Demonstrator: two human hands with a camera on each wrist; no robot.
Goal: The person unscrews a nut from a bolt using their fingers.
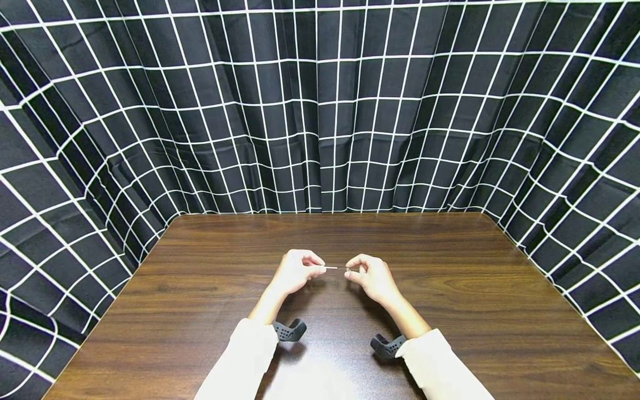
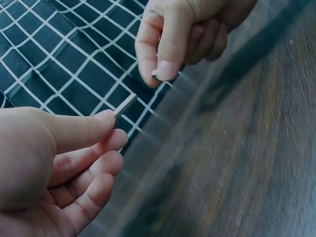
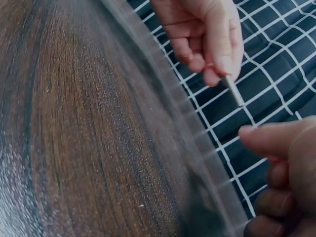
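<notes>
My left hand (image 1: 295, 272) pinches a thin silvery screw (image 2: 126, 105) between thumb and index finger, its ridged shank pointing toward the right hand. Its head is hidden behind the fingertips. Facing it, my right hand (image 1: 374, 279) pinches a tiny metal piece (image 2: 155, 74), which looks like a nut but is mostly covered by the thumb. A short gap separates the screw's tip from that piece. In the right wrist view the screw (image 3: 234, 93) shows clearly, while the small piece cannot be made out behind the right thumb (image 3: 269, 138). Both hands are held above the table.
A dark brown wood-grain table (image 1: 200, 289) spreads beneath both hands. Black curtain with a white grid (image 1: 320, 111) surrounds its back and sides. Dark grey wrist mounts (image 1: 290, 331) sit at the cuffs of the white sleeves (image 1: 245, 355).
</notes>
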